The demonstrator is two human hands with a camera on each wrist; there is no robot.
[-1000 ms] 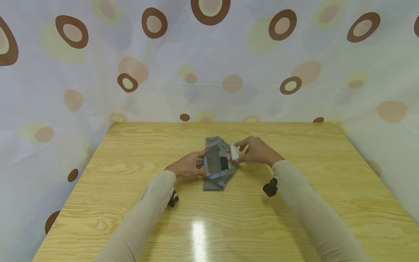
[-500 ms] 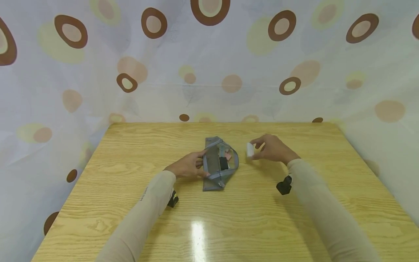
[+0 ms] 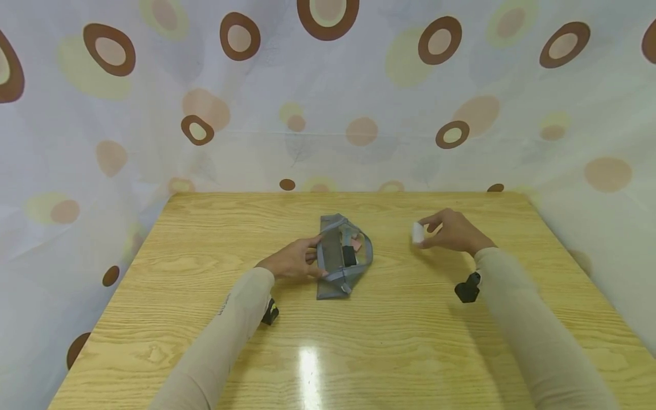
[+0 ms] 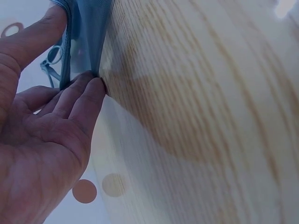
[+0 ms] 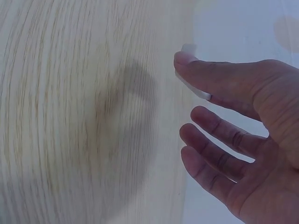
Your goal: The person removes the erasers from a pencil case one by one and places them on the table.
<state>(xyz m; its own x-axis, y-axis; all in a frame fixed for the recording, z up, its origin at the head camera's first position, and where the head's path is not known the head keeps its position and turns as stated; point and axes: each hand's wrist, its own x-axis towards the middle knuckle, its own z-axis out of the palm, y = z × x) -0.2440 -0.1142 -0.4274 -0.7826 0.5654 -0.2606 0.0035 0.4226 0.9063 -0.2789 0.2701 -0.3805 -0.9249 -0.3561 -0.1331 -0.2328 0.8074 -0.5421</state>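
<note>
A grey-blue zippered pouch lies on the table, its mouth spread and facing right. Inside it show a black piece, a pink piece and something pale. My left hand holds the pouch's left side, thumb and fingers spread apart along it; in the left wrist view the fingertips touch the pouch fabric. Out to the right, above the tabletop, my right hand pinches a small white block between thumb and fingers. In the right wrist view the thumb covers part of that block, while the other fingers hang loosely curled.
The wooden table reaches back to a white dotted cloth, which also rises at both sides. A dark wrist camera hangs beneath the right sleeve, another beneath the left.
The white block has come away from the pouch's mouth and moved right with my right hand. My left hand and the pouch stay where they were.
</note>
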